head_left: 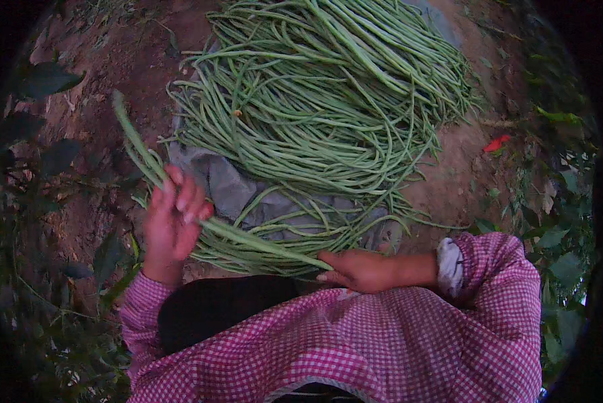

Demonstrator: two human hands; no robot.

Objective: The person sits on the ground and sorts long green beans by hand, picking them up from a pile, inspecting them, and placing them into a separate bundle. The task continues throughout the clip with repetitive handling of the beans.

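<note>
A few long green yardlong beans (261,242) stretch between my two hands, low across the front of my lap. My left hand (176,214), slightly blurred, curls around them near their left part, and their ends stick up past the fingers. At the other end, my right hand (359,270) pinches the beans between thumb and fingers. Just beyond my hands lies a large heap of yardlong beans (301,116) on a grey sheet (221,176). A smaller, looser lot of beans (246,259) lies under the held ones, close to my knees.
Bare brown soil (462,186) surrounds the sheet. A small red scrap (496,143) lies on the soil at the right. Dark leafy plants (49,80) border the left side, and more foliage (565,267) stands at the right.
</note>
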